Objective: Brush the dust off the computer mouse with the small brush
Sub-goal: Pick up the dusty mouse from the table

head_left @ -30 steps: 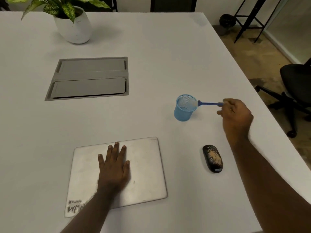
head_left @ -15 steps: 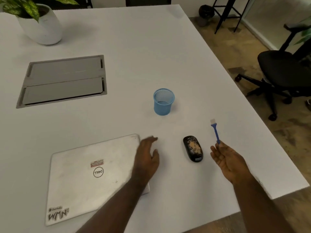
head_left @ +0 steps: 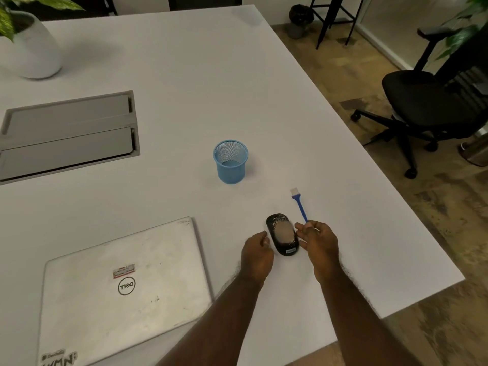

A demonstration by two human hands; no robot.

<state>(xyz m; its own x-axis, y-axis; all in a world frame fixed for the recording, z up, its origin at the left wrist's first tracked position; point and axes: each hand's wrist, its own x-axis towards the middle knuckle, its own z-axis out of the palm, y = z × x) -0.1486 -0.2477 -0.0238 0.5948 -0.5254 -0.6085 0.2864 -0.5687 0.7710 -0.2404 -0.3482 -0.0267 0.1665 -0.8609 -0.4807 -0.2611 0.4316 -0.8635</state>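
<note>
A black computer mouse (head_left: 282, 234) with a pale patch of dust on its top lies on the white table (head_left: 184, 75). My left hand (head_left: 257, 253) is at the mouse's left side, fingers curled, touching or nearly touching it. My right hand (head_left: 318, 243) sits at the mouse's right side and holds the small blue brush (head_left: 299, 204) by its handle end. The brush points away from me, its white bristles up and clear of the mouse.
A blue mesh cup (head_left: 231, 161) stands behind the mouse. A closed silver laptop (head_left: 124, 289) lies at the left front. A grey cable hatch (head_left: 68, 133) and a white plant pot (head_left: 29, 46) are farther left. A black office chair (head_left: 427, 101) stands beyond the table's right edge.
My left hand left the laptop and came to the mouse's left side. My right hand carried the brush from the blue cup to the mouse's right side.
</note>
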